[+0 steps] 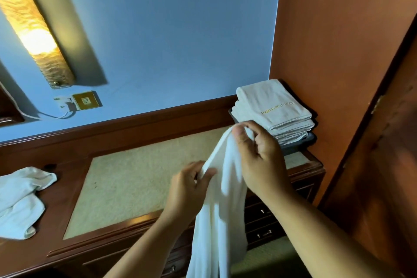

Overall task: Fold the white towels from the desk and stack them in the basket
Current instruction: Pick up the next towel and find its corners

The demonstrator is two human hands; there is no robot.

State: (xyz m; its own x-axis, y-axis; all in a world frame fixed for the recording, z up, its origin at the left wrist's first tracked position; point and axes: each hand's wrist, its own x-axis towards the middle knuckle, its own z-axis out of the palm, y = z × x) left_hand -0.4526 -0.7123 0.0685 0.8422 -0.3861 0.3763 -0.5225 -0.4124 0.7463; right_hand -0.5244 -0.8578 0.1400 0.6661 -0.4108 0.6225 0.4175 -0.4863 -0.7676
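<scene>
Two hands hold a white towel in the air in front of a wooden surface, about to start a fold.

The towel (pixel 222 210), thin, soft and limp, hangs in long vertical creases at lower centre of the frame. The right hand (pixel 259 156) pinches its top edge high up. The left hand (pixel 191 185) pinches the same edge lower and to the left, and the fingers (pixel 208 171) of both hands curl on the cloth. This looks like finding the corners. The next move likely calls for drawing the hands apart to pull the edge straight. Behind lies the surface (pixel 135 176), a matte beige inlay framed in glossy reddish wood. At centre right a squared stack of folded towels (pixel 270 106), lettered in gold, fills a dark, shallow basket (pixel 312 140). At far left, crumpled towels (pixel 20 198) wait unfolded.
</scene>
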